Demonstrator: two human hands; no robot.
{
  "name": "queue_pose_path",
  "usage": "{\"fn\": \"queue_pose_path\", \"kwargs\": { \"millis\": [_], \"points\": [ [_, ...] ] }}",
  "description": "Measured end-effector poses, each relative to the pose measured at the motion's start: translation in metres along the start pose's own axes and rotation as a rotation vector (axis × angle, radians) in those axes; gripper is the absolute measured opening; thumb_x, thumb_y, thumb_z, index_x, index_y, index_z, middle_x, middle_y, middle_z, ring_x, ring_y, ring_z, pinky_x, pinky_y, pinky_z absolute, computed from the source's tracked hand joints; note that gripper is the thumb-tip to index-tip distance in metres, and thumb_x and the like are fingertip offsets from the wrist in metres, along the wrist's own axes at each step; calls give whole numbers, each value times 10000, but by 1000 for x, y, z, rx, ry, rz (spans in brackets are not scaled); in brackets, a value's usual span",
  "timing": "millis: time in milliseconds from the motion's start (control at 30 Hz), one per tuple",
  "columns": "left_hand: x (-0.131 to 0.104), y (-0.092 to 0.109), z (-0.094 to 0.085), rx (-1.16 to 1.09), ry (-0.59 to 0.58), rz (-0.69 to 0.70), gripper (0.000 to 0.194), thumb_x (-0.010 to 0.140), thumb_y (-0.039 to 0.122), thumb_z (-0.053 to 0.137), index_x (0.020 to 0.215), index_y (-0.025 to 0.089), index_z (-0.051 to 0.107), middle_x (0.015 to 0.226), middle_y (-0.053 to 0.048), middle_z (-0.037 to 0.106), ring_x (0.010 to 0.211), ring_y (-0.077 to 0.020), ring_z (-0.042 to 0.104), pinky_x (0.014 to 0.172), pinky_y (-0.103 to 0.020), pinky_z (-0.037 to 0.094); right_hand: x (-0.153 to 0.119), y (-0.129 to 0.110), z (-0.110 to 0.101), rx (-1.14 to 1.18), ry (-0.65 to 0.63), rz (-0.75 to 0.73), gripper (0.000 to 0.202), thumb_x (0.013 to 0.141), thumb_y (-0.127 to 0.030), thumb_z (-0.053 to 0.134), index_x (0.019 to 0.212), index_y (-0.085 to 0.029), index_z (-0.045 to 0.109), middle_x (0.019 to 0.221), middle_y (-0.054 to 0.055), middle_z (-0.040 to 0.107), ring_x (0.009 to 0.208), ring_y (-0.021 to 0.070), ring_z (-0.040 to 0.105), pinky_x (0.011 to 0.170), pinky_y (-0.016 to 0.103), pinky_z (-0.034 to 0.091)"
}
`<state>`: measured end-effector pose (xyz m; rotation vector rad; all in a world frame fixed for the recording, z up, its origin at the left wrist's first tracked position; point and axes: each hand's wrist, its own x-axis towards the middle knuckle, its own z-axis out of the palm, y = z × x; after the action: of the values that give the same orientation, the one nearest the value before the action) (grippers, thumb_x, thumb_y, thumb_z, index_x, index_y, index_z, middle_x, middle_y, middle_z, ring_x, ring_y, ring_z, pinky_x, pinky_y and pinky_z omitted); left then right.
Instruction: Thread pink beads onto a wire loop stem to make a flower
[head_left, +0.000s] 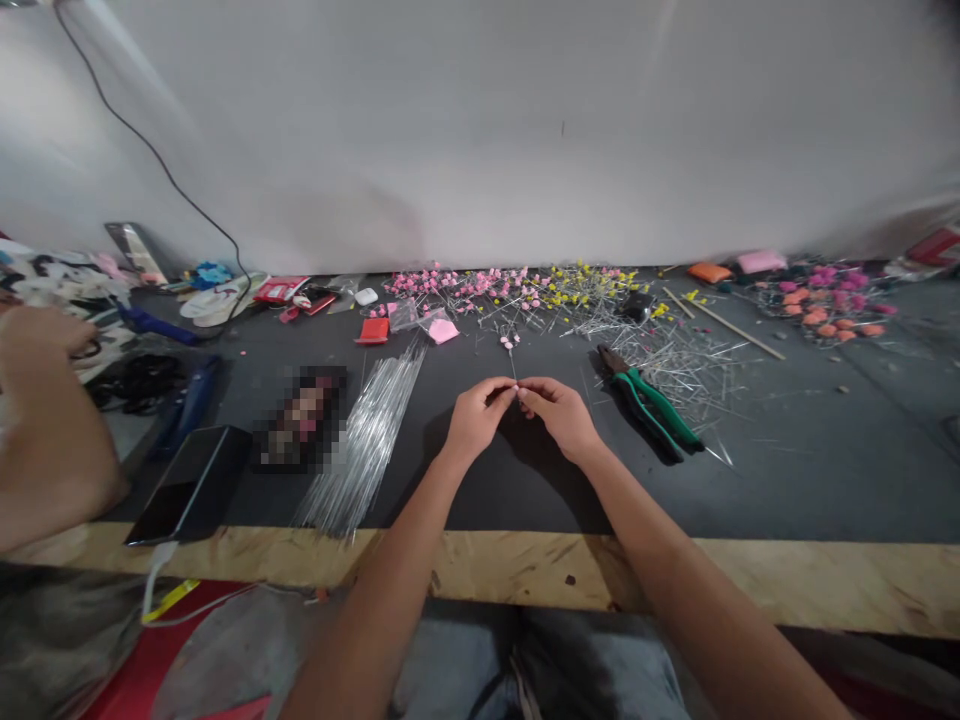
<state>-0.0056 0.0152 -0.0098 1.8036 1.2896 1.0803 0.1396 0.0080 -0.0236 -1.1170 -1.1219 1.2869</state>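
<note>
A: A person's left hand (477, 412) and right hand (555, 410) meet above a dark surface (787, 480). What is between them?

B: A thin wire stem (514, 366), pinched near its lower end by the thumb and fingers of both hands, fingertips together.

A: And its appearance?

B: Slender, straight and greyish, topped by a small cluster of pale pink pieces (510, 342), rounded and set close together. The head points away from the person, toward the pale wall (480, 140); whether it is lifted or touches the surface cannot be told. Finer detail is too small to read.

A: What lies around it?

B: Beyond the cluster, pink-headed stems (465, 285) spread beside yellow-headed stems (589, 288). Left of the hands, a bundle of bare silvery wires (367, 430) lies aslant. To the right rest pliers (656, 405) with green-and-black handles, alongside a loose heap of wires (682, 360).
</note>
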Motion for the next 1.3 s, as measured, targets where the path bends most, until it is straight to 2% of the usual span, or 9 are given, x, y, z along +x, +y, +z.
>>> {"fn": "queue_pose_path", "kwargs": {
  "millis": [400,600,700,800,900,967,1133,1300],
  "points": [
    [0,-1,-2,-117,-53,-8,242,791,349,554,962,207,651,970,-33,684,890,-159,628,815,-282,490,-1,1,-1,-30,8,-13,249,688,-398,633,820,-190,661,675,1,609,588,114,520,609,270,423],
    [-2,1,-1,-139,-79,-20,229,771,352,574,924,208,664,933,-34,691,857,-160,637,798,-283,494,-3,-2,-1,-63,-46,-33,216,715,-400,591,739,-191,640,598,-27,538,585,109,481,615,259,386],
    [1,-2,-2,-128,-34,-49,212,771,360,566,877,208,667,882,-29,693,820,-157,637,768,-275,496,-4,-6,-1,-23,-59,-14,210,721,-405,585,694,-198,608,600,-31,517,568,104,459,594,253,372],
    [6,-10,-8,-104,101,-111,234,773,367,553,883,185,650,831,-35,686,746,-153,632,712,-273,500,-4,-9,-1,88,-31,20,236,712,-429,595,676,-197,571,591,-32,493,534,96,432,544,245,358],
    [11,-22,-19,16,260,-120,243,799,346,517,929,177,634,858,-47,678,760,-155,623,724,-282,488,-4,-9,-1,192,0,51,230,709,-426,612,710,-201,566,578,-41,481,498,81,410,488,231,330],
    [13,-27,-25,163,294,-75,212,812,290,498,931,180,636,910,-59,668,808,-166,613,765,-301,473,-3,-8,-2,255,15,76,202,704,-390,632,716,-196,573,586,-41,495,493,72,416,472,221,325],
    [15,-32,-28,510,208,43,230,792,113,447,902,170,641,927,-75,655,921,-213,572,877,-374,400,-1,-6,-5,347,37,132,151,657,-296,680,717,-185,596,671,-12,593,595,91,542,552,228,420],
    [15,-33,-23,606,197,49,275,814,105,401,951,160,632,940,-92,640,931,-220,552,890,-380,376,-1,-7,-4,322,59,147,186,644,-289,688,781,-204,595,735,-4,642,652,113,598,627,264,479]
  ]
}}
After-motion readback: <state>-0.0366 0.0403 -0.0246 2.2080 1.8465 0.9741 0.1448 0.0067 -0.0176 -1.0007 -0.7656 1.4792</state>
